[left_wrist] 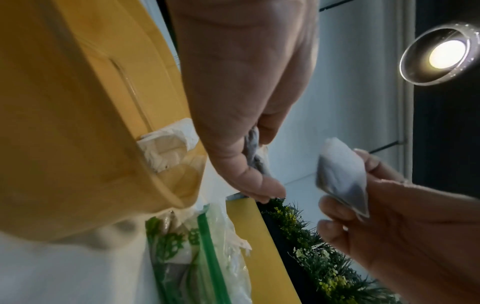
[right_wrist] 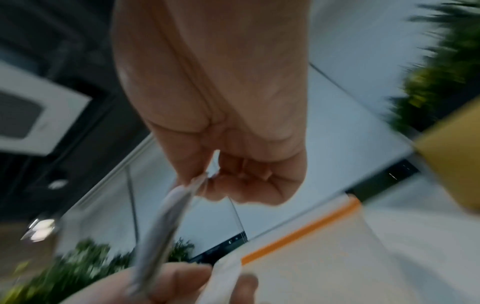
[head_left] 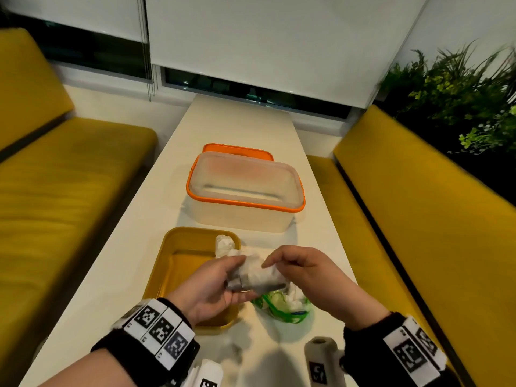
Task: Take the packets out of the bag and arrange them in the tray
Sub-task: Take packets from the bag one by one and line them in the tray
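Note:
Over the yellow tray's (head_left: 178, 263) near right corner, both hands hold one white and grey packet (head_left: 259, 275). My left hand (head_left: 237, 275) grips its left end from below, thumb on top. My right hand (head_left: 272, 263) pinches its upper right edge with curled fingers. The left wrist view shows the left hand (left_wrist: 259, 185) pinching a grey end and the right hand's fingers on the packet (left_wrist: 342, 179). Another white packet (head_left: 224, 244) lies in the tray's far right corner. The green-printed zip bag (head_left: 282, 305) lies crumpled on the table below the hands, with white packets inside.
A clear box with an orange rim (head_left: 245, 191) stands just beyond the tray, its orange lid (head_left: 237, 149) behind it. The narrow white table (head_left: 134, 247) runs between two yellow benches (head_left: 69, 191). Plants (head_left: 460, 93) fill the far right.

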`<state>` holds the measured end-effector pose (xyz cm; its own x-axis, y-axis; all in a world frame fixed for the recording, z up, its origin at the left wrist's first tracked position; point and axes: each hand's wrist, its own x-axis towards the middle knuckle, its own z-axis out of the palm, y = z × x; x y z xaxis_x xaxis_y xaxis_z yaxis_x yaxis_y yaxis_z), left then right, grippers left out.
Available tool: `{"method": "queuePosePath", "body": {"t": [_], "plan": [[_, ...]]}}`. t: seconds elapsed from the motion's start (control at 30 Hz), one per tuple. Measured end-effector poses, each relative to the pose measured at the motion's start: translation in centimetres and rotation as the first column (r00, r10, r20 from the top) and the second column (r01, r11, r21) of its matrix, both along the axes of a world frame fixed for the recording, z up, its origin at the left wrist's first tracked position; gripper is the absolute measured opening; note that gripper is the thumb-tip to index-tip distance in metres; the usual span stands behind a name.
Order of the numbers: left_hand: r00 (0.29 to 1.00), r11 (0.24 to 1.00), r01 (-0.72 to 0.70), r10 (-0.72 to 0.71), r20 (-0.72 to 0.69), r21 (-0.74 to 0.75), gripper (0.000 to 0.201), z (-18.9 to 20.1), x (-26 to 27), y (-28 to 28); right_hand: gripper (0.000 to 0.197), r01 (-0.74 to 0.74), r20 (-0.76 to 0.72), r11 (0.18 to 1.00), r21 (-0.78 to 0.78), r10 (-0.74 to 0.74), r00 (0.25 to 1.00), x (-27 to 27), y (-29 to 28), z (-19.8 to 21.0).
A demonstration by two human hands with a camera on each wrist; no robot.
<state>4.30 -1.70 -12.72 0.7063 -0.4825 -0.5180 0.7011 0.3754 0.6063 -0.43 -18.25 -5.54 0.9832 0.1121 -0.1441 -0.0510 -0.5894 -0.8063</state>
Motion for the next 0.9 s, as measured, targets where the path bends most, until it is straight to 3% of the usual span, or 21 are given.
{"method": "queuePosePath", "body": {"t": [0.13, 0.43, 0.53, 0.6, 0.67, 0.77, 0.9], "plan": [[0.997, 0.997, 0.077, -0.077, 0.014, 0.007, 0.026, 0.1, -0.4, 0.0, 0.023, -0.271, 0.019, 0.882, -0.385, 0.301, 0.953, 1.1, 0.6, 1.5], [0.966, 0.964, 0.259, -0.257, 0.028, -0.066, 0.047, 0.5, -1.1, 0.2, 0.035, -0.400, -0.053, 0.673, -0.622, 0.473, 0.879, 4.7, 2.5, 0.4], [0.983, 0.973, 0.180, -0.184, -0.015, -0.145, 0.044, 0.3, -1.0, 0.4, 0.037, -0.275, 0.124, 0.799, -0.535, 0.397, 0.910, 4.8, 2.7, -1.5], [0.994, 0.983, 0.105, -0.110, -0.020, -0.152, 0.034, 0.2, -0.8, 0.7, 0.033, -0.040, 0.285, 0.904, -0.426, 0.177, 0.942, 4.6, 2.3, -2.2], [0.999, 0.989, 0.029, -0.031, -0.011, -0.147, 0.034, -0.2, -0.4, 1.2, 0.028, 0.143, 0.296, 0.909, -0.391, -0.023, 0.955, 4.2, 1.7, -2.8], [0.997, 0.987, -0.079, 0.077, -0.020, -0.140, 0.034, -0.6, -0.1, 1.4, 0.022, 0.118, 0.163, 0.911, -0.396, -0.057, 0.985, 3.1, 2.4, -3.7], [0.996, 0.984, -0.089, 0.087, -0.019, -0.153, 0.018, -0.4, -0.4, 0.6, 0.015, 0.069, 0.210, 0.953, -0.294, -0.006, 0.978, 1.9, 4.0, -4.3]]}}
